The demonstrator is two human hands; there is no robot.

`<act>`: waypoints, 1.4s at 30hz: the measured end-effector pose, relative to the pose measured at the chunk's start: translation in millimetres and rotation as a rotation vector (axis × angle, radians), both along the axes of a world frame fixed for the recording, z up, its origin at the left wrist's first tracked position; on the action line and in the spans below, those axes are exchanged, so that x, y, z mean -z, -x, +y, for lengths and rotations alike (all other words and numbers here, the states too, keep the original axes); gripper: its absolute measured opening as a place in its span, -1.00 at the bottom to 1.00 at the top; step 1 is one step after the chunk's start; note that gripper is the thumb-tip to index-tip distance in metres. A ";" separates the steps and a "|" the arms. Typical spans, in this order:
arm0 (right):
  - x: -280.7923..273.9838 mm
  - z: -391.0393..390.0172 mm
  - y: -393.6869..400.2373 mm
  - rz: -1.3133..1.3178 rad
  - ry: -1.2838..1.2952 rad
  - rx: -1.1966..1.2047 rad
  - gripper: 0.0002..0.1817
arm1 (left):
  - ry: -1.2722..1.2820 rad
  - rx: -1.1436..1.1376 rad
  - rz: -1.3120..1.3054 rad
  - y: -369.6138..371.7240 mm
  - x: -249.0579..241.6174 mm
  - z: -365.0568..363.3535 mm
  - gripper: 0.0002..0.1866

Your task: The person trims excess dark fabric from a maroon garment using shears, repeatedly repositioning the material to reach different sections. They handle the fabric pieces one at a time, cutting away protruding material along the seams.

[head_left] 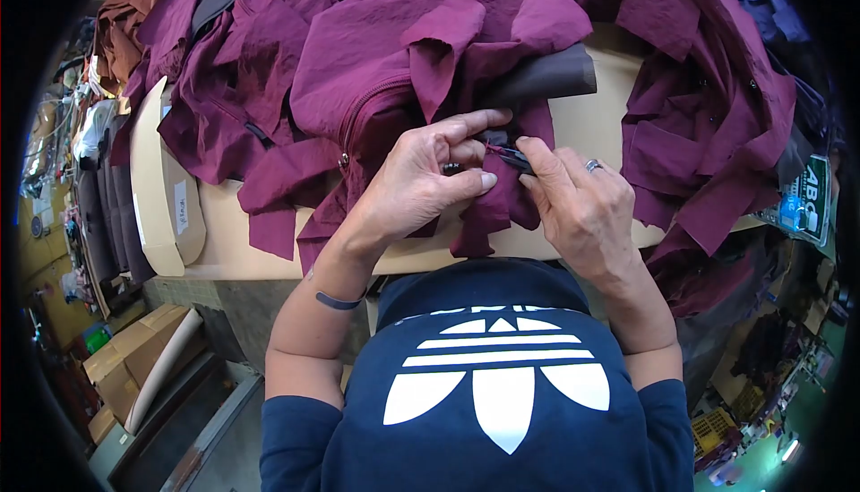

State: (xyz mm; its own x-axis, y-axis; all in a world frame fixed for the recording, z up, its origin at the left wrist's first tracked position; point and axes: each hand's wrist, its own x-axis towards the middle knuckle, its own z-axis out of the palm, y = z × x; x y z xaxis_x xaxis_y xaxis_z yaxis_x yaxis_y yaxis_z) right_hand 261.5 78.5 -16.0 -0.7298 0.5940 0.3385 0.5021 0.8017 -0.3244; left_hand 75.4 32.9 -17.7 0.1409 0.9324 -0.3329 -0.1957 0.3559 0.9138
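Observation:
In front of my chest, my left hand is closed on part of a maroon fabric bag piece. Its index finger extends toward the right hand. My right hand, with a ring on one finger, grips small dark thread snips. Their tips point left, at a bit of maroon thread or cloth between the two hands. Just above lies the larger maroon panel with a curved zipper and a metal puller. A dark strip lies behind the hands. The fingers hide the exact contact point.
More maroon pieces are heaped at left, with others at right, over the tan table. A bent cardboard piece stands at the table's left end. Below left are a cardboard box and a tube.

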 end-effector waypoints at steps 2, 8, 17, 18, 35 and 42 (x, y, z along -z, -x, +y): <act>0.1 -0.3 -0.7 -0.020 -0.011 0.000 -0.60 | -0.009 0.022 0.061 0.4 -3.6 0.6 -0.44; 0.1 1.3 -1.1 -0.045 -0.141 -0.007 -0.75 | -0.022 0.037 0.105 -1.7 -6.0 2.1 -0.45; 0.8 -1.7 -0.7 -0.124 -0.117 -0.026 -0.59 | -0.041 0.068 0.106 -1.6 -3.0 2.9 -0.46; 0.6 -1.7 -0.2 -0.128 -0.120 -0.032 -0.58 | -0.048 0.076 0.120 -1.4 -2.4 2.8 -0.46; 7.0 -0.1 0.8 -0.168 -0.090 -0.072 -0.72 | -0.023 0.112 0.102 -6.6 9.1 0.1 -0.46; 8.9 5.6 -4.8 0.417 0.665 0.074 -0.71 | -0.454 -0.101 0.704 -18.8 12.7 -5.0 -0.66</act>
